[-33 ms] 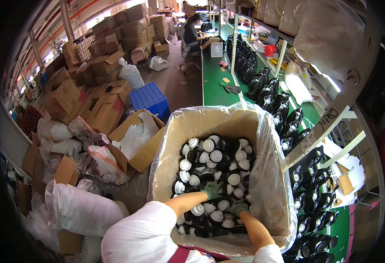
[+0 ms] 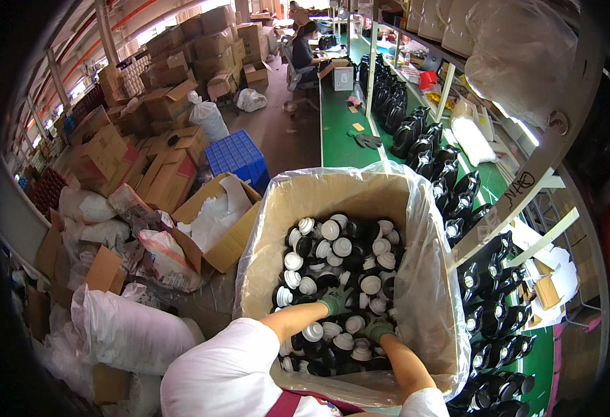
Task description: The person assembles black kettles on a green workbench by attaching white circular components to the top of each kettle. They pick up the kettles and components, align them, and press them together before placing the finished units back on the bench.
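Observation:
A large cardboard box (image 2: 332,186) with a clear plastic liner (image 2: 426,278) stands before me. It holds a loose heap of black pieces with white, ribbed, round caps (image 2: 342,247). Both my hands wear grey-green gloves and reach down into the heap. My left hand (image 2: 334,300) rests near the middle, its fingers spread among the pieces. To its right and nearer me, my right hand (image 2: 377,329) touches the pieces close to the box's right side. Its fingertips are hidden among them, so its grip does not show.
On my right, a green bench (image 2: 343,149) carries rows of black spouted parts (image 2: 419,156) and a dark glove (image 2: 365,140). Metal shelf posts (image 2: 513,201) rise there. A blue crate (image 2: 237,158), an open carton (image 2: 239,240) and white sacks (image 2: 131,333) crowd my left. A person (image 2: 303,52) sits far ahead.

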Demonstrator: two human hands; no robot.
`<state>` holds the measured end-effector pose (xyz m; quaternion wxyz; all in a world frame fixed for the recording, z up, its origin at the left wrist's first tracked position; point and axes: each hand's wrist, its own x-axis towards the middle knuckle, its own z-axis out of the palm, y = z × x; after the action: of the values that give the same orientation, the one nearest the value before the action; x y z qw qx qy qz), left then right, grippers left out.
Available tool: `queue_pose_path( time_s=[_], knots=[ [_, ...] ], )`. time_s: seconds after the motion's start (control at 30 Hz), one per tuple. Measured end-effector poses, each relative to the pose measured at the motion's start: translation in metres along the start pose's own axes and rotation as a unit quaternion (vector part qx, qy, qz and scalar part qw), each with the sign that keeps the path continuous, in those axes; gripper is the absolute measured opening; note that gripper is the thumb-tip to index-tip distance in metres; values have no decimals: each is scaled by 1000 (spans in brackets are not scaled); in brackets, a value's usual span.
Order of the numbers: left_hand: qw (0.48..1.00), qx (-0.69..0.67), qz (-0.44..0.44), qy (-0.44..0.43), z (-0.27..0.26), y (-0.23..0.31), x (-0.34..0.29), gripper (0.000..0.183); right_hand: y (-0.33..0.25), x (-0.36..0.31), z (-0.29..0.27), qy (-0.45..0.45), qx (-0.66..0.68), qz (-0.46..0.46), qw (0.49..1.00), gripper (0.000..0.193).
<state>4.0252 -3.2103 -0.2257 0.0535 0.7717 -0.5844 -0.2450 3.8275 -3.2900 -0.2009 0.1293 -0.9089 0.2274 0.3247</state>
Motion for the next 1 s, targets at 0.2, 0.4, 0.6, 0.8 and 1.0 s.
queue_pose_path(
  time_s=[0.2,0.4,0.6,0.8,1.0],
  knots=[
    [998,-31,59,1,-3,-11,-11,85,16,-6,-6,-4,21,-4,1000,88],
    [997,13,53,-47,-33,-11,-16,86,17,-3,-9,1,44,-7,999,88],
    [984,95,150,-7,-108,20,-7,39,45,-19,-36,49,308,-69,948,88],
    [859,-435,264,62,-210,106,-51,60,20,-213,-148,83,685,-303,657,63],
    [815,-465,340,-59,-224,309,-60,65,8,-417,-54,362,746,-166,533,86]
  ],
)
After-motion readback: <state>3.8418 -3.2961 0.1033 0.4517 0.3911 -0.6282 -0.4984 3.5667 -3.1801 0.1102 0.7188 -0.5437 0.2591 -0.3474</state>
